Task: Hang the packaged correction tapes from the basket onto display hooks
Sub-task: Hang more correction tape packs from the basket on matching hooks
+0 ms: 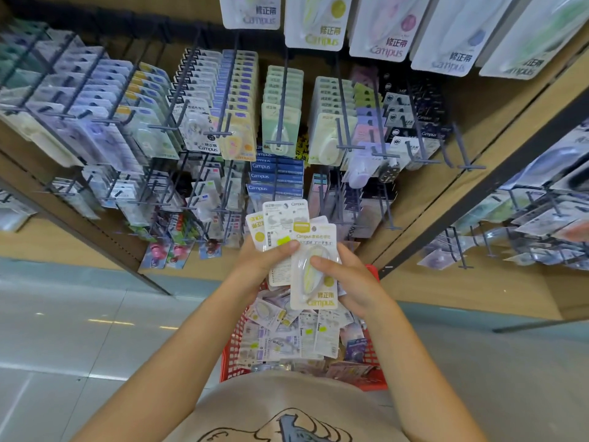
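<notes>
Both hands are raised above the red basket (234, 349), which sits low in front of the person and is heaped with packaged correction tapes (287, 333).

Left hand (258, 266): fingers curled round a fanned stack of packs (280, 218), thumb pressed across their faces. The stack stands upright, with printed backs and one yellow-dotted card showing.

Right hand (347, 282): pinches a single yellow pack (314, 275), thumb on its clear blister front, fingers behind its right edge. This pack overlaps the lower right of the stack and touches it.

Display hooks (280, 116): rows of dark wire prongs project from the wooden back panel (478, 129) ahead, most loaded with carded tapes. Along the panel's top edge hang larger white packs (315, 23). At the panel's right edge, two prongs (462, 151) show bare wire.

Floor (79, 330): pale glossy tiles.
</notes>
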Demonstrator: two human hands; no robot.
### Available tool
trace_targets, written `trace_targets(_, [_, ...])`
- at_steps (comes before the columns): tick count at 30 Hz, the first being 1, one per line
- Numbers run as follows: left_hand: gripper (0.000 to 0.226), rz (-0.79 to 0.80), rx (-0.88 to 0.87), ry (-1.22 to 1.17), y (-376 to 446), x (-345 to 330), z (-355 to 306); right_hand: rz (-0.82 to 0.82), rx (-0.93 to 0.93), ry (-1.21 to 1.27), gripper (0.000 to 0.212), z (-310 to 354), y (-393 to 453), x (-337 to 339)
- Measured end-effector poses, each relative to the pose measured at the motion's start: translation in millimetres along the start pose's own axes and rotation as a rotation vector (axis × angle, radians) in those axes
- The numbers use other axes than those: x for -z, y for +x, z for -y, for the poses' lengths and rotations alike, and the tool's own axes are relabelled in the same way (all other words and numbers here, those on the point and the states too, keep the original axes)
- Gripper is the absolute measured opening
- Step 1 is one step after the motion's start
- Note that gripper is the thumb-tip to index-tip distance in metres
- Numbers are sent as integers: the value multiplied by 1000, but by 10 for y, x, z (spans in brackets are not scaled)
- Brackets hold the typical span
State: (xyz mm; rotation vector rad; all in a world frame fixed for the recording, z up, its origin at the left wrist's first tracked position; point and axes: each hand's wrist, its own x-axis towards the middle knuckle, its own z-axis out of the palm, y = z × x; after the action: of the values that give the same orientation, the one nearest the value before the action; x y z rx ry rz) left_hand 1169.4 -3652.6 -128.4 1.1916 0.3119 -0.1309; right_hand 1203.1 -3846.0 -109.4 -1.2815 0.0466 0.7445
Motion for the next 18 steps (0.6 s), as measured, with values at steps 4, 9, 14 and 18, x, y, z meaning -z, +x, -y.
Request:
trace_targets(4, [71,-60,39,-28,4,44,58,-45,21,-54,54,-37,26,34])
trace_targets(9, [69,-156,84,-34,-10,154,90,-198,45,35,48,-34,30,192])
trace_targets(14, [70,-93,68,-3,-44,55,77,-168,109,49,57,22,45,116])
trace_targets(18, [62,-64,35,-9,-77,-73,11,-147,139,26,49,56,36,19])
